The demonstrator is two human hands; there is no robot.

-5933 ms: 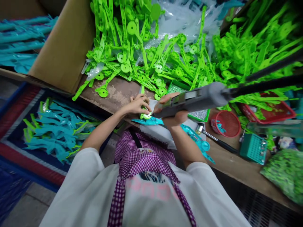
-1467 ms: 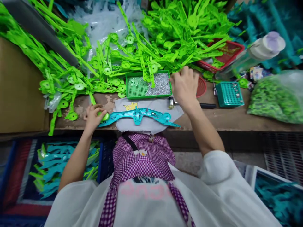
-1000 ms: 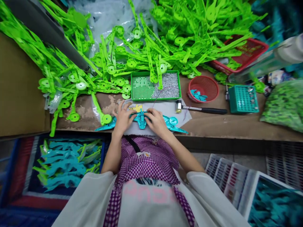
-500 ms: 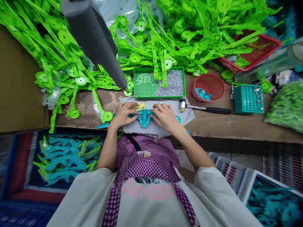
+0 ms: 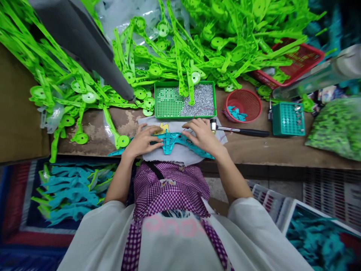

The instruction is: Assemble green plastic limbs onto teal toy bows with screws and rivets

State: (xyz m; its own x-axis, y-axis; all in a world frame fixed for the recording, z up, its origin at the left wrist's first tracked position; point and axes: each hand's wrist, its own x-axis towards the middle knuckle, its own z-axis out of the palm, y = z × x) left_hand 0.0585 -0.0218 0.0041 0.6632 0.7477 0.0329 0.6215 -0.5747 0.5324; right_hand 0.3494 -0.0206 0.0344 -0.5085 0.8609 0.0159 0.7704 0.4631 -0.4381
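A long teal plastic part [image 5: 168, 143], with a ribbed middle piece and a curved wing on either side, lies across the pale cloth [image 5: 182, 152] in front of me. My left hand [image 5: 145, 141] grips its left side, thumb and fingers against the middle piece. On the right, my right hand [image 5: 201, 134] is bent over the part, thumb and fingertips on it just beside the middle. Below that palm the right wing shows, with a small dark oval mark. A hammer [image 5: 239, 131] with a black handle lies right of this hand.
Behind the cloth sits a green tray [image 5: 166, 103] of small metal pieces. Beyond it heap lime-green plastic parts [image 5: 220, 41]. To the right are a red basket [image 5: 254, 107], a teal box [image 5: 287, 118] and a bag of green pieces [image 5: 335, 126]. A grey post [image 5: 84, 45] slants overhead.
The teal part's right wing now shows below my right hand, where it was mostly hidden before. My right hand has shifted slightly rightward relative to the cloth. The whole view has swung a little.
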